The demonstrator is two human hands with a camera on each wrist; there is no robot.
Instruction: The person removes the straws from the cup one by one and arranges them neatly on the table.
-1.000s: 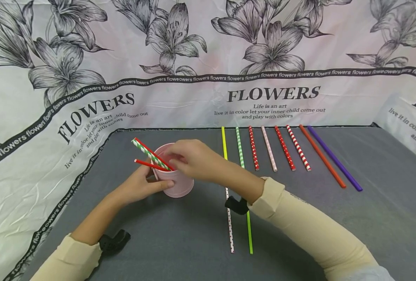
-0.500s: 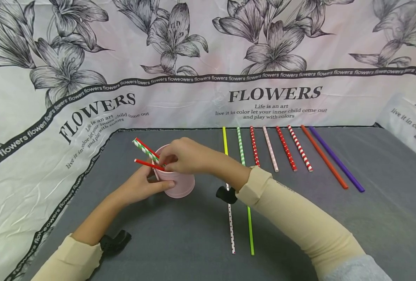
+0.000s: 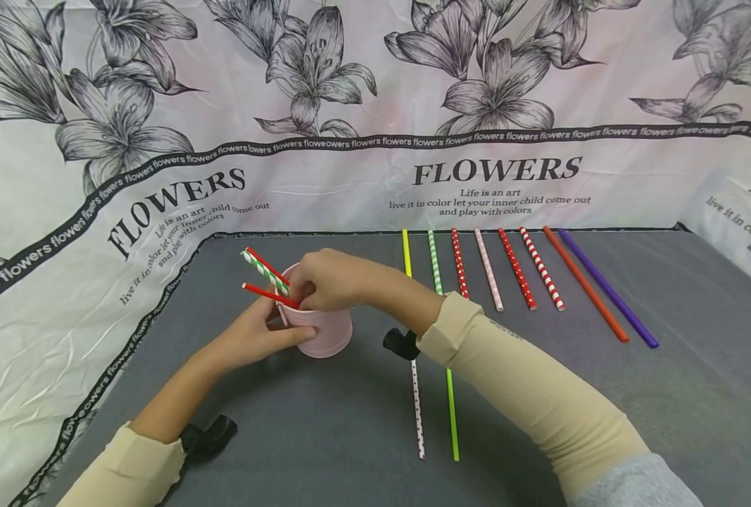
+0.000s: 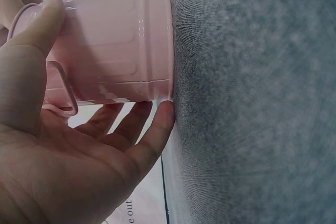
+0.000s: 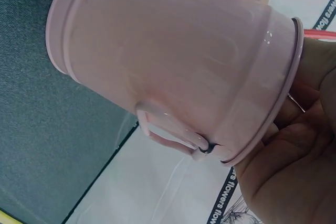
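A small pink metal bucket (image 3: 326,336) stands upright on the grey cloth. My left hand (image 3: 262,336) grips it from the left, thumb across the front, fingers round the far side. Leaning out over the rim are a green-and-white striped straw (image 3: 262,270) and two red ones, the lower red straw (image 3: 266,293) lying flatter. My right hand (image 3: 332,280) reaches down into the mouth beside these straws. Its fingertips are hidden inside, and I cannot tell whether they hold anything. In the right wrist view the bucket's handle (image 5: 170,132) hangs along its side.
Right of the bucket lies a row of separate straws, from a yellow straw (image 3: 407,253) to an orange straw (image 3: 584,282) and a purple straw (image 3: 608,287). Nearer me lie a dotted white straw (image 3: 418,415) and a lime straw (image 3: 452,415). A flower-printed cloth (image 3: 324,186) hangs behind.
My right hand has shifted slightly left and lower into the bucket, its forearm following. The straws at the rim have shifted slightly. The left hand keeps its grip.
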